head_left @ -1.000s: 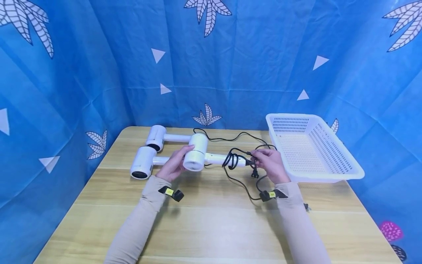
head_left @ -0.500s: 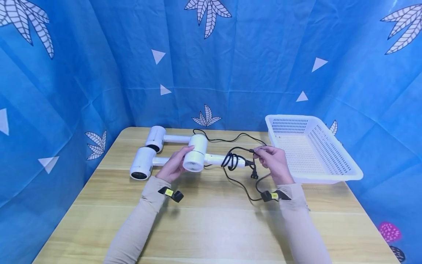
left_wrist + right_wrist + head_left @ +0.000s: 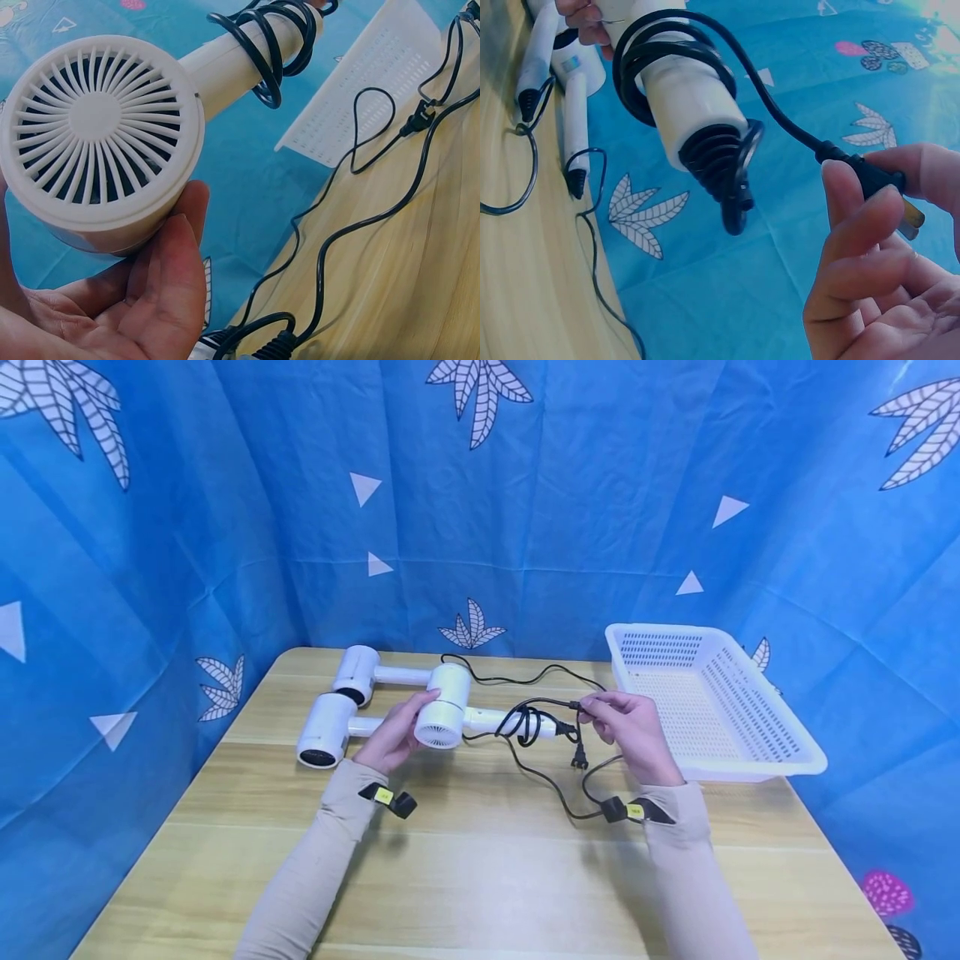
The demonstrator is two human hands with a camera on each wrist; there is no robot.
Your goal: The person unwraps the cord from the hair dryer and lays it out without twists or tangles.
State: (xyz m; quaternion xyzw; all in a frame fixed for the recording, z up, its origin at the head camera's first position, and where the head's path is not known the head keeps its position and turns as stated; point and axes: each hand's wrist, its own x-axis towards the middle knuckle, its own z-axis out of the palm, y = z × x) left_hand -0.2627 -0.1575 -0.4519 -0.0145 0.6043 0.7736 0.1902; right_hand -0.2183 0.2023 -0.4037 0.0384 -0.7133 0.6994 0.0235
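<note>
A white hair dryer (image 3: 450,689) is held above the table by my left hand (image 3: 392,733), whose thumb and fingers grip its round head. Its slotted rear grille (image 3: 94,126) faces the left wrist camera. Black cord (image 3: 671,45) is wound in several loops around the handle. The cord's free end leads to a black plug (image 3: 862,172) with metal prongs, which my right hand (image 3: 630,733) pinches between thumb and fingers. Behind and left of my left hand lie two more white hair dryers, a near one (image 3: 322,728) and a far one (image 3: 356,673).
A white perforated basket (image 3: 772,693) stands at the right of the wooden table (image 3: 480,877). Loose black cords (image 3: 551,781) trail over the tabletop below the held dryer. Another plug (image 3: 421,116) lies among them. A blue patterned curtain (image 3: 465,527) surrounds the table.
My right hand has moved a little to the right with the plug, drawing the cord's free end away from the handle. My left hand and the dryer stay nearly still.
</note>
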